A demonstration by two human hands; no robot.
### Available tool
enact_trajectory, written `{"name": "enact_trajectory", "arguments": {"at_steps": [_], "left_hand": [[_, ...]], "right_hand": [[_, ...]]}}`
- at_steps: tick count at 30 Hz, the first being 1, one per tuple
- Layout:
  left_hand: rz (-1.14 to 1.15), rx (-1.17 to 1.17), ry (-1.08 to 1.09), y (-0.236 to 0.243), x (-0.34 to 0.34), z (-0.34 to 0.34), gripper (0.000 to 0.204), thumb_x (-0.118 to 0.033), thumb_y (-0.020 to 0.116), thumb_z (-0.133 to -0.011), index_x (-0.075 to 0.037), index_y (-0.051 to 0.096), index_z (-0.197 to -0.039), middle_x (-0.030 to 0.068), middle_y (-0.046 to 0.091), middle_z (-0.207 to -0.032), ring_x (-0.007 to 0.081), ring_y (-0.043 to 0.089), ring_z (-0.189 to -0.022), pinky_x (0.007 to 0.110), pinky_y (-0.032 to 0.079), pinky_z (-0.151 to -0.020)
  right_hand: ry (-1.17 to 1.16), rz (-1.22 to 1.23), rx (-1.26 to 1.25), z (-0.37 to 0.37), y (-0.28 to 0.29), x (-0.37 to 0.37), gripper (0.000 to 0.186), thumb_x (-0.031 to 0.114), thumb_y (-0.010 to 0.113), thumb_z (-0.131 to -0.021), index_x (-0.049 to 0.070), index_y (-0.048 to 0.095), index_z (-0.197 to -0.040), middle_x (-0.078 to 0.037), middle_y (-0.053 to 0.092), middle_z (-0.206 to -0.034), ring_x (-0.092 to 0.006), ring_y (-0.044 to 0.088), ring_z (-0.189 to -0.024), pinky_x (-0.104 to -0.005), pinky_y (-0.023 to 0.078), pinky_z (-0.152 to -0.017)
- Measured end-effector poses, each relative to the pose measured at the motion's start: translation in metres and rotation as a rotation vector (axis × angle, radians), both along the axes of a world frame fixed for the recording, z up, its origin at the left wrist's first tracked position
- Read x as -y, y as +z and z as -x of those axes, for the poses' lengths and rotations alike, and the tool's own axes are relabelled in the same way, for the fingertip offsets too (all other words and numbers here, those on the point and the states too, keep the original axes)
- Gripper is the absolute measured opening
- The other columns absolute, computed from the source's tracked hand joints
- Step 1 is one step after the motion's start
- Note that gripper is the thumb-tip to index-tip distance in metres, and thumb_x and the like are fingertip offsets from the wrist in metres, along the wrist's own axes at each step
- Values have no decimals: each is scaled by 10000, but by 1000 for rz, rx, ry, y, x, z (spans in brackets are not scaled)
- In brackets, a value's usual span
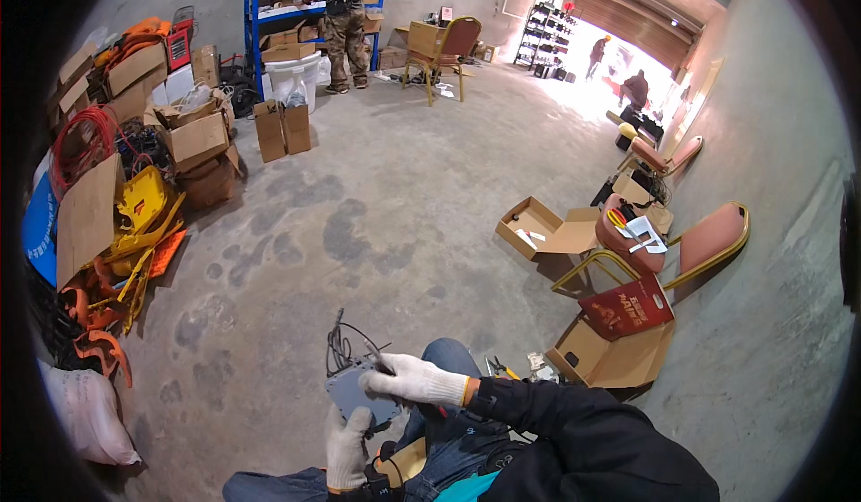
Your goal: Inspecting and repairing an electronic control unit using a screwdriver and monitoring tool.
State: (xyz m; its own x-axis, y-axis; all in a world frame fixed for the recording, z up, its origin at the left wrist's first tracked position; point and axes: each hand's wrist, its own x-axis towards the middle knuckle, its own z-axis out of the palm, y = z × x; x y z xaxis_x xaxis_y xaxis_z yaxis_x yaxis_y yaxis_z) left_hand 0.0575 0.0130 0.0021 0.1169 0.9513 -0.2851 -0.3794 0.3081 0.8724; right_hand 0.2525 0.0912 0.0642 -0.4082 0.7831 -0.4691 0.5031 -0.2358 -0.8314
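Note:
White work gloves cover both hands. My left hand (348,446) is closed around the lower edge of a flat grey box-shaped device (345,392), thumb on its face. My right hand (421,380) lies across the device's upper right, fingers bent against it. A short slim dark piece stands out by its fingertips; I cannot tell what it is. Loops of thin black cable (334,349) rise from the device's far side. Both hands are over my lap, in front of my jeans-clad knee (453,356).
Pliers with yellow handles (504,369) lie right of my knee, near an open carton (619,358) with a red panel. A chair (713,242) holds tools and papers. Cartons, cables and yellow plastic parts (143,201) are heaped at left. A person (345,17) stands at blue shelving; two more are by the doorway.

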Motion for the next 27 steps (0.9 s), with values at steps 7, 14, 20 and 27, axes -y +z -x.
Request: {"name": "enact_trajectory", "arguments": {"at_steps": [7, 14, 20, 27], "left_hand": [[-37, 5, 96, -21, -5, 4, 394, -238, 659, -1027, 17, 594, -1320, 139, 723, -1129, 231, 749, -877, 381, 647, -761], [-85, -11, 105, -19, -4, 7, 511, -306, 769, -976, -20, 590, -1360, 60, 712, -1074, 156, 710, -858, 316, 587, -694], [-49, 86, 52, -7, -7, 10, 638, -315, 866, -892, -5, 590, -1375, 76, 714, -1131, 174, 705, -885, 291, 575, -709], [130, 139, 175, -12, 4, 15, 537, -207, 798, -918, 13, 604, -1368, 126, 728, -1169, 227, 747, -966, 342, 626, -819]], "right_hand": [[148, 88, 79, 0, 18, 8, 705, 561, 712, -909, -51, 622, -1248, -143, 715, -920, -212, 699, -709, -352, 561, -594], [154, 28, 81, -1, 16, 7, 684, 537, 733, -893, -57, 618, -1212, -161, 714, -934, -228, 701, -731, -361, 569, -603], [175, 58, 90, -2, 12, 11, 691, 520, 748, -887, -51, 610, -1252, -164, 705, -913, -233, 708, -743, -369, 579, -612], [173, -10, -32, 6, -13, 17, 650, 488, 750, -907, -45, 630, -1259, -159, 732, -983, -215, 713, -786, -372, 574, -662]]}}
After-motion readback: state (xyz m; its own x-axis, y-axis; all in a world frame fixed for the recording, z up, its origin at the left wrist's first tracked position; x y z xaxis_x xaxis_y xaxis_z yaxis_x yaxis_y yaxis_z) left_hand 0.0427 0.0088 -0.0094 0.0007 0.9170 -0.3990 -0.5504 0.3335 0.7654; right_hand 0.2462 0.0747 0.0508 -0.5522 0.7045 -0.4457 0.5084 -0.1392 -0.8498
